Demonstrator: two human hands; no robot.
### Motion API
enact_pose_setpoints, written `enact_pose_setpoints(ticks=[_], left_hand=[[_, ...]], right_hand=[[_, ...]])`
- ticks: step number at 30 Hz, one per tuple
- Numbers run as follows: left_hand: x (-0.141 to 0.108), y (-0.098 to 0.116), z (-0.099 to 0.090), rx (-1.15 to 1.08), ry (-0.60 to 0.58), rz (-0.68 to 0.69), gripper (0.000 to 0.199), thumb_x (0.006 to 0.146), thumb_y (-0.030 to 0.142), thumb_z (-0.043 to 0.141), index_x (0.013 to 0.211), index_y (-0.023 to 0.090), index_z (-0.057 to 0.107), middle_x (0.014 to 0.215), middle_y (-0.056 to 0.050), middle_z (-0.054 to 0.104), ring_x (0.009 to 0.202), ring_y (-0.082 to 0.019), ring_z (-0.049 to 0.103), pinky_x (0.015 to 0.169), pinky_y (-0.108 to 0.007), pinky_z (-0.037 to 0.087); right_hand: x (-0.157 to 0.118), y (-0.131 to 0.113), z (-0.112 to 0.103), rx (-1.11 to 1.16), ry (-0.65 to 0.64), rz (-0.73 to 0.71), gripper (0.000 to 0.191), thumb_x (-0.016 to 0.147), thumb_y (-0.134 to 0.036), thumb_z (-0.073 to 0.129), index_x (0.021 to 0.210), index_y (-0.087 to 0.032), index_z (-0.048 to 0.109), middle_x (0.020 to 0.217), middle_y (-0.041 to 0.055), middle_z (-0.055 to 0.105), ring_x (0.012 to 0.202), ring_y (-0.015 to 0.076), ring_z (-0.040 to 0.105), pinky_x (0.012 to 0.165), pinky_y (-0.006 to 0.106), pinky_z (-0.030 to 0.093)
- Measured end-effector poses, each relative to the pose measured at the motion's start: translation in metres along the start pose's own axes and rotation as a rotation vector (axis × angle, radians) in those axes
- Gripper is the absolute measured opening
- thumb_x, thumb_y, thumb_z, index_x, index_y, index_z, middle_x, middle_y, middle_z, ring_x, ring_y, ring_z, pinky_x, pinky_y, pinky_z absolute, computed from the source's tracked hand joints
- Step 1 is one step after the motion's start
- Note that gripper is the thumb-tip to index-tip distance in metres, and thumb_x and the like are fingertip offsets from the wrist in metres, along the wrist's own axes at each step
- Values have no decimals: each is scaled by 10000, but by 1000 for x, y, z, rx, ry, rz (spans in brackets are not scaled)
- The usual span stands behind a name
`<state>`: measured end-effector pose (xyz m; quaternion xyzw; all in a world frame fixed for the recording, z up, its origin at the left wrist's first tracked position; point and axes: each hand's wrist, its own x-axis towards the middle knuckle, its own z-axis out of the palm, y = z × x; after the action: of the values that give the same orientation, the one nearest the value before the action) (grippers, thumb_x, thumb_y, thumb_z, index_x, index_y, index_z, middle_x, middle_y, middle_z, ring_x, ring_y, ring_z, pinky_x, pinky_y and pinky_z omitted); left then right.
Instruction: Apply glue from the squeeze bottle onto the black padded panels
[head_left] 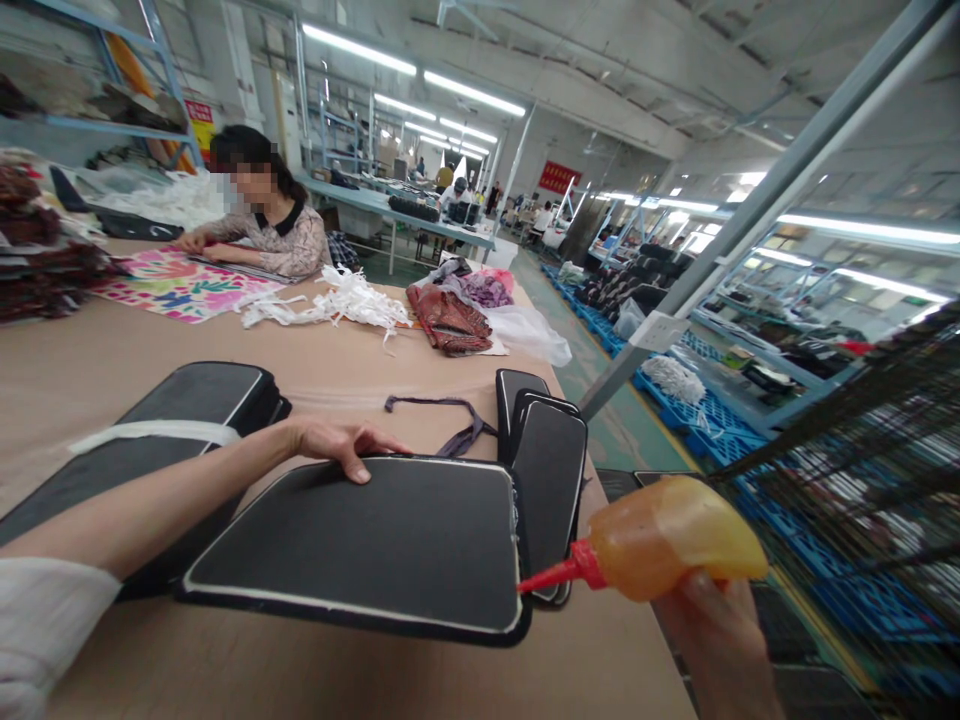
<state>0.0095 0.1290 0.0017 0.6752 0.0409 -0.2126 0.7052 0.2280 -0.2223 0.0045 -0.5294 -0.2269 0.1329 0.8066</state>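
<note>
My left hand (341, 445) grips the far edge of a black rectangular panel (367, 545) with rounded corners, its thumb on the top face and its fingers along the far rim. A pale line runs around the panel near its border. In my right hand (712, 620) is a yellow-orange squeeze bottle (667, 535) with a red nozzle. The nozzle tip is at the panel's right edge, near the front corner, on the pale line. Behind the panel's right side lie several similar black panels (551, 470), overlapping. To the left, a stack of black panels (199, 395) has a white band across it.
A dark cloth strip (465, 430) lies on the brown table (337, 375). Farther back are white strips (337, 305), folded reddish-brown material (450, 310) and a colourful printed sheet (187, 285). Across the table sits a person (281, 235). A metal post (690, 290) rises at the right.
</note>
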Motion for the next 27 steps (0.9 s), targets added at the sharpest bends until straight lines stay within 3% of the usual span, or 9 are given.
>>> enact_pose_setpoints(ticks=[5,12,17,19,22,27], left_hand=[[0,-13,-5,0,25,6,733,587,262,709,1264,237,428,1216,-9,543,1143,-255,449,957,-312,336],[0,-29,-3,-70,97,47,736,592,257,703,1270,240,417,1278,-19,489,1174,-258,415,969,-330,330],[3,-39,1,-141,143,102,707,607,247,697,1263,236,432,1275,-31,492,1184,-273,403,969,-355,334],[4,-43,2,-162,155,117,712,604,243,700,1263,238,431,1269,-33,498,1181,-273,406,964,-354,341],[7,-50,4,-195,172,135,724,595,240,709,1263,241,431,1269,-35,497,1183,-268,405,966,-348,337],[11,-59,9,-275,199,170,736,596,238,709,1271,250,417,1290,-43,473,1185,-268,405,968,-356,331]], right_hand=[[-12,-13,18,-28,136,71,617,523,-360,752,1091,-264,530,1065,29,571,879,170,559,767,266,478],[-20,1,-1,-67,193,5,464,635,-276,677,1076,-239,539,1114,42,556,951,223,545,757,332,497],[-26,11,-6,-103,265,-113,296,679,-219,653,959,-279,580,1265,-74,440,1110,174,446,752,225,492],[-27,18,-10,-183,271,-180,252,675,-214,663,910,-272,595,1226,-69,478,1030,180,508,705,239,517],[-30,28,-20,-320,277,-235,341,684,-214,660,1008,-265,567,1114,-12,565,954,225,552,718,345,535],[-37,34,-35,-410,322,-201,409,618,-184,712,988,-293,574,982,-8,617,925,276,565,738,428,535]])
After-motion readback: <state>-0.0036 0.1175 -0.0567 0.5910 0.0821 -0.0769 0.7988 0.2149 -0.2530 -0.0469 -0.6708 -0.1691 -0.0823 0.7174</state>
